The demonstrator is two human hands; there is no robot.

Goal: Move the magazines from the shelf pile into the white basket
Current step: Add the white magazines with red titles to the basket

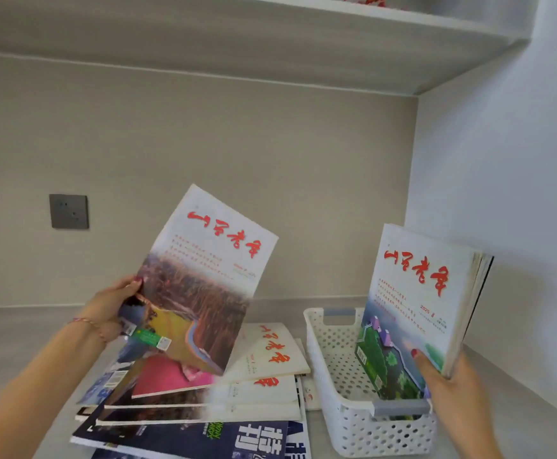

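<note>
— What fills your view, biggest first?

— I see the shelf [22, 329], a grey surface under an upper board, with a grey socket [69, 211] on the back wall. On it lies the pile [204, 409] of magazines, fanned out unevenly, dark blue covers at the bottom, white ones with red script on top.

— And the basket?

— The basket [336, 359] stands just right of the pile, white, perforated, with grey handles. A bundle [416, 309] of several magazines stands upright in it, leaning toward its right side.

— Who holds that?

— My right hand [449, 376] grips the bundle at its lower right edge, thumb on the front cover, fingers behind it.

— The left?

— My left hand [111, 309] pinches one magazine [204, 276] at its left edge, thumb on the cover. That magazine is lifted clear above the pile, tilted, its cover facing me, left of the basket and apart from it.

— Anything smaller?

— A thin bracelet [88, 324] sits on the left wrist.
</note>
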